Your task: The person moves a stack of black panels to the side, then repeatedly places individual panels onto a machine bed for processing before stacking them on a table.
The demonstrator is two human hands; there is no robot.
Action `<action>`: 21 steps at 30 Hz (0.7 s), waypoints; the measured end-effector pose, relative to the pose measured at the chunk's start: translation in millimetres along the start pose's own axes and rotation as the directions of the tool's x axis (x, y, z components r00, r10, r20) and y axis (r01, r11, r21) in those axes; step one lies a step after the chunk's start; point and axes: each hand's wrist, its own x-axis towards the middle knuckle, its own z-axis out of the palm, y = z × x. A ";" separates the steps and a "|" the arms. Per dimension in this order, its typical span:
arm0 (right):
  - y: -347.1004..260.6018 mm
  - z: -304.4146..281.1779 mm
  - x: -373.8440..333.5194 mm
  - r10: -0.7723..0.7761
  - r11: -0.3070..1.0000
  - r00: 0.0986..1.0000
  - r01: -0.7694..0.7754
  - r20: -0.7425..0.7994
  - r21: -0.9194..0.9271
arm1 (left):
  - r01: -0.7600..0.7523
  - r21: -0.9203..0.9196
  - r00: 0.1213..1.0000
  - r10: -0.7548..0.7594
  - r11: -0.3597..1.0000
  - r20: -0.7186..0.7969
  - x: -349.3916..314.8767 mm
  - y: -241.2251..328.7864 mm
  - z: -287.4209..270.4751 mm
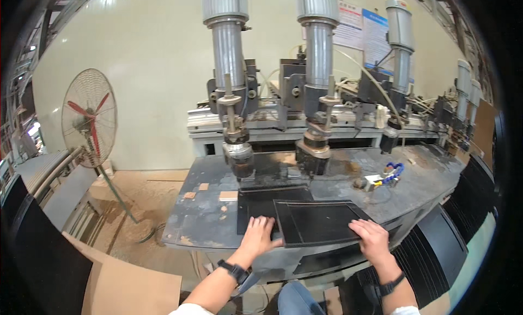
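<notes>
Two flat black panels with grooved outlines lie at the front of the grey machine table [218, 228]. The right black panel [321, 219] is turned slightly, partly covers the left one and juts past the table's front edge. My right hand [372, 239] grips its right side, fingers on top; the thumb is hidden. On the left black panel [248, 206] rest the fingers of my left hand [256, 237], with the thumb stretched toward the right panel's near left corner. Dark straps circle both wrists.
Vertical spindle heads [239, 157] hang over the table behind the panels. Small board scraps [229, 196] and a blue segmented hose [393, 173] lie on it. A caged fan [89, 119] stands left. Stacked black panels [430, 249] are at right, brown boards [131, 277] at lower left.
</notes>
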 end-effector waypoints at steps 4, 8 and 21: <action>3.3 97.7 25.3 -0.033 0.998 0.999 0.033 0.004 0.051 | -0.186 0.139 0.980 0.174 0.973 0.095 -96.0 0.1 -41.1; 0.7 158.5 52.8 -0.081 0.997 0.983 0.078 0.167 0.020 | -0.323 0.223 0.936 0.345 0.920 -0.066 -200.9 -23.9 -115.2; 23.2 230.1 80.3 -0.080 0.977 0.971 0.031 0.227 0.210 | 0.481 0.837 0.876 -0.189 0.261 -0.445 -381.1 -118.3 -434.1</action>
